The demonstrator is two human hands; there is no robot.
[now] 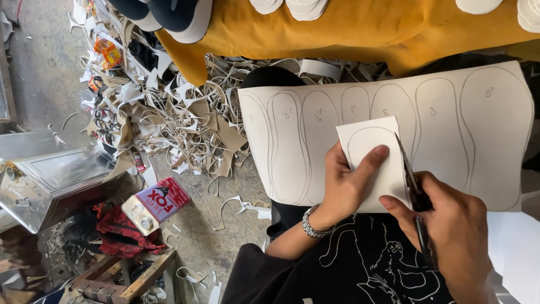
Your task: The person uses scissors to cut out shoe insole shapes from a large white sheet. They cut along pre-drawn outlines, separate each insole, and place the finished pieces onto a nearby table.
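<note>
One small cut piece of white sheet [374, 163] with a single pencilled sole outline sits over the lap, pinched closed by the left hand [344, 186]. The right hand [458, 236] is clenched on one pair of scissors [413, 188] at its edge. Beneath lies a large sheet [450, 124] bearing seven outlines; scraps [185, 121] litter the floor.

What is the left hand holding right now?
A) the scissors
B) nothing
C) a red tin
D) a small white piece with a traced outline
D: the left hand pinches the small white piece with a traced outline, thumb on top, while the right hand works the scissors along its edge.
</note>
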